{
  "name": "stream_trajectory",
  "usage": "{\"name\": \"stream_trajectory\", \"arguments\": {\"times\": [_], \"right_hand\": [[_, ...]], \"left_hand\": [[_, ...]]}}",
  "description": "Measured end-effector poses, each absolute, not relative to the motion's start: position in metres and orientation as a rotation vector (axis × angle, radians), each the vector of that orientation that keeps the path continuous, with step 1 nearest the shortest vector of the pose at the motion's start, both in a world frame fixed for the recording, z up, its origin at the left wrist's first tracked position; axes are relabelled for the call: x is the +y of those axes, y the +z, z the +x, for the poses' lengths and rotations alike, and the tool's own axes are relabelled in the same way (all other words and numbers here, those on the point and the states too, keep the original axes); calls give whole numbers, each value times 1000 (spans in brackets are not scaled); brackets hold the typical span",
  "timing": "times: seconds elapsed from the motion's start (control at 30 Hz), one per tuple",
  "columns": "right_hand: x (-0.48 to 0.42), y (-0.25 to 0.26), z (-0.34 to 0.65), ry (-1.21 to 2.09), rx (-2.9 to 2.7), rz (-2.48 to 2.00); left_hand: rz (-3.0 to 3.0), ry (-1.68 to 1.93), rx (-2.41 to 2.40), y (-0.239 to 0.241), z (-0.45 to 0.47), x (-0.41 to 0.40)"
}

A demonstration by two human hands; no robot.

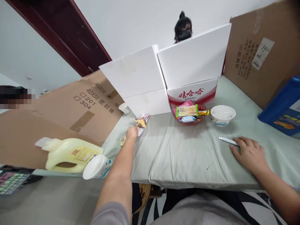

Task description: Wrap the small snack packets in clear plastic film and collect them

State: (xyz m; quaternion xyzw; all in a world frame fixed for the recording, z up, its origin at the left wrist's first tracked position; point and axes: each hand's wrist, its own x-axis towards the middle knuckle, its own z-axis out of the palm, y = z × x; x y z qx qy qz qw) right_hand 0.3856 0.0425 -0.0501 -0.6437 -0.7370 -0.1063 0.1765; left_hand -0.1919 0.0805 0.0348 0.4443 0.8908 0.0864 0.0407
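Nearest, right hand (250,153) rests on the pale tablecloth (187,156), fingers loosely spread and curved; one white pen-like stick (226,140) pokes out past the fingertips. Can't tell if it's gripped or just lying under them.

Left hand (132,133), arm stretched out, is at the loose snack packets, left of centre on the cloth, in front of the white panels. Fingers look curled in, knuckles up; can't tell if they're pinching a wrapper.

Step, as judged: left hand handling loose packets, right hand idle. A pick-up from here would call for a pinch on one wrapper without dragging its neighbours.

Counts, near to far. Paper cups: three, one at the near left edge (97,167), one right of the snack bowl (223,115), one far left by the panels (125,108). Jugs: two, one pale yellow (75,154), one blue (282,109). Loose packets: about four, one green-yellow (122,141), one whitish (140,131), one yellow (140,122), one reddish (146,118). Reddish bowl (192,122): one, heaped with wrapped snacks, overlapped, not countable. Plain white panels (132,73): three faces. Red-printed white carton (208,90): one. Brown carton, right (248,62): one. Brown cardboard, left (98,106): one or two, unclear.
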Motion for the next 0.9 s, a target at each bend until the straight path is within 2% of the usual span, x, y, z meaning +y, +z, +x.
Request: {"name": "stream_trajectory", "arguments": {"times": [0.13, 0.27, 0.47, 0.57, 0.8, 0.9], "right_hand": [[40, -48, 383, -285, -2084, -1822], [39, -45, 382, -275, -2082, -1822], [36, -42, 380, -254, -2072, -1809], [36, -43, 382, -224, -2067, -1787], [34, -35, 376, -45, -2097, -1668], [22, -21, 346, 125, -2177, -1500]], "left_hand": [[1414, 493, 2667, 55, -173, 92], [1640, 756, 2425, 59, -112, 91], [1942, 786, 1893, 11, 33, 40], [2180, 838, 1716, -15, 76, 22], [2423, 1297, 1569, -32, 70, 20], [2327, 1473, 1712, -29, 58, 26]]}}
